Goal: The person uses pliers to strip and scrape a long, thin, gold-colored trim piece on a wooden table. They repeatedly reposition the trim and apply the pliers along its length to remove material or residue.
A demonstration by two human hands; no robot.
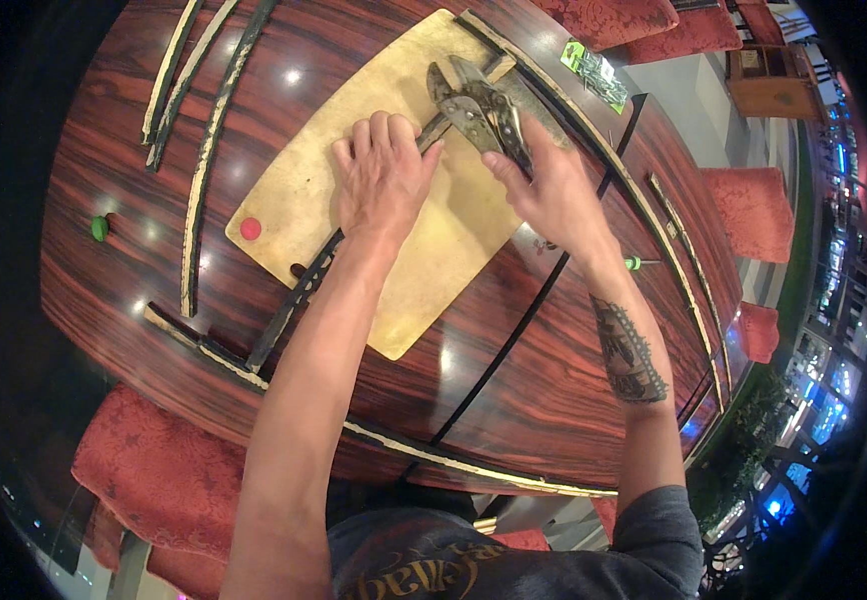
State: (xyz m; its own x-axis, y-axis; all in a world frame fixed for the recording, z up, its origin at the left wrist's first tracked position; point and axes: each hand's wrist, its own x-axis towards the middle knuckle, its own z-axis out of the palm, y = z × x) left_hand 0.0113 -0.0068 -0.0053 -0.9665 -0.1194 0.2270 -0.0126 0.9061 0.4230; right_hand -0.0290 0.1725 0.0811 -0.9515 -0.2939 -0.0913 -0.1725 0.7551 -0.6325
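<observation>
The left hand point(382, 180) is closed over a dark slotted strip point(302, 293), which slants across the cutting board point(289, 190) on the bench point(154, 260). Its near end sticks out past the board's near left edge, and the part under the palm is hidden. The right hand point(552, 190) is wrapped around the handles of heavy metal pliers point(476, 112), whose jaws stand apart just above the strip, toward the board's far side. Whether the metal touches the strip cannot be told from this angle.

The likeliest trouble is to the left thumb and forefinger, which lie near the tool: a slip of the pliers under a hard squeeze could pinch or scrape them. The strip is narrow and seems held down by that one hand, so it could roll or swing if the tool twisted it, its overhanging end knocking the pale-edged strip point(216, 349) at the near left. The board could also slide on the glossy bench if pushed sideways. At the far right, the packet of small metal parts point(595, 74) and a long strip point(654, 210) lie near enough for a stray elbow or jolt to shift them.
</observation>
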